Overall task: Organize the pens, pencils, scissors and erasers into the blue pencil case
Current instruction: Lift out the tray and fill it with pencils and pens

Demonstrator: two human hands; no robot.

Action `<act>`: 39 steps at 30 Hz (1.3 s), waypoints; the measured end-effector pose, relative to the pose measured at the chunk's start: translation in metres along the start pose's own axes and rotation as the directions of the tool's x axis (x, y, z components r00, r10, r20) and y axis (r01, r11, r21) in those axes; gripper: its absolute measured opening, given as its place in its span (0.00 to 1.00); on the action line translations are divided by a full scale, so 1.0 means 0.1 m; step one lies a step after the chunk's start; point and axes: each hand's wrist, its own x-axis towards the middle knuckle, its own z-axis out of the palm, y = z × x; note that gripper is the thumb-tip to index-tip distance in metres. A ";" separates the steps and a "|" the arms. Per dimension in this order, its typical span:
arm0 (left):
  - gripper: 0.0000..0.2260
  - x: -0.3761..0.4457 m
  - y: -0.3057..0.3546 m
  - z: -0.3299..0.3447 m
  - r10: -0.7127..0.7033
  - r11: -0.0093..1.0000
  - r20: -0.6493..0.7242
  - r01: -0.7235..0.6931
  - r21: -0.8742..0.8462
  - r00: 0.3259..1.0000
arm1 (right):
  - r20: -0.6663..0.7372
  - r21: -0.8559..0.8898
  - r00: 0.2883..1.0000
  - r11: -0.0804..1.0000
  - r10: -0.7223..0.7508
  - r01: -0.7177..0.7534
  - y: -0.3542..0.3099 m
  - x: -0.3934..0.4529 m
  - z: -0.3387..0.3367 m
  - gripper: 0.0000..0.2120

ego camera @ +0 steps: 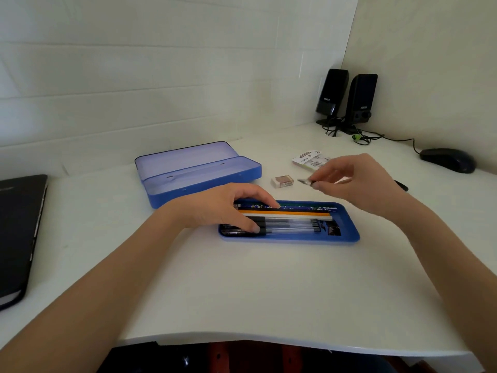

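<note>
1. White desk [242,286] carries the blue pencil case [204,172], lying open and bare.
2. Pens and pencils [293,215] fill its tray [349,232], steadied by the left hand [223,208].
3. Right hand [357,181] pinches a small blurred metal item [305,181]; the eraser [281,181] waits outside.

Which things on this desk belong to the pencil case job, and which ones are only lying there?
Job:
blue tray holding pens and pencils
open blue case
eraser
small metal item pinched by the right hand

Lying about:
laptop
speakers
mouse
white packet
</note>
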 end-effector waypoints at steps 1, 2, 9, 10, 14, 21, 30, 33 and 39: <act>0.19 0.00 0.00 0.00 0.000 1.000 -0.005 0.000 -0.003 1.000 | 0.092 0.084 0.994 0.995 -0.057 0.049 -0.10 -0.04 0.00 0.05; 0.19 0.00 0.00 0.00 0.000 1.000 -0.010 0.000 -0.009 1.000 | 0.196 0.144 0.975 0.986 -0.106 0.078 -0.19 -0.08 0.02 0.06; 0.20 0.01 0.01 0.00 0.002 1.000 -0.014 -0.002 -0.009 1.000 | 0.414 0.125 0.894 0.983 -0.173 0.133 -0.27 -0.15 0.39 0.04; 0.20 0.01 0.01 0.00 0.002 1.000 -0.015 -0.003 -0.012 1.000 | 0.414 0.142 0.894 0.982 -0.174 0.125 -0.26 -0.15 0.41 0.03; 0.20 0.01 -0.01 0.00 -0.008 1.000 -0.020 0.007 -0.023 1.000 | 0.410 0.152 0.892 0.978 -0.191 0.140 -0.27 -0.16 0.44 0.05; 0.16 0.03 -0.03 0.00 -0.002 0.998 -0.029 0.000 -0.061 1.000 | 0.351 0.099 0.921 0.985 -0.166 0.140 -0.17 -0.10 0.34 0.04; 0.04 0.06 0.03 0.14 0.118 0.992 -0.753 -0.107 0.064 0.647 | 0.532 -0.191 0.846 0.971 -0.022 0.145 -0.03 -0.10 0.29 0.35; 0.12 0.04 -0.05 0.04 0.345 0.831 -0.775 0.212 0.514 0.529 | 0.506 -0.194 0.860 0.965 -0.058 0.179 -0.02 -0.09 0.31 0.29; 0.12 0.06 -0.21 -0.04 0.088 0.660 -0.700 0.485 0.574 0.708 | 0.153 -0.353 0.976 0.914 -0.156 0.202 0.13 0.05 0.53 0.19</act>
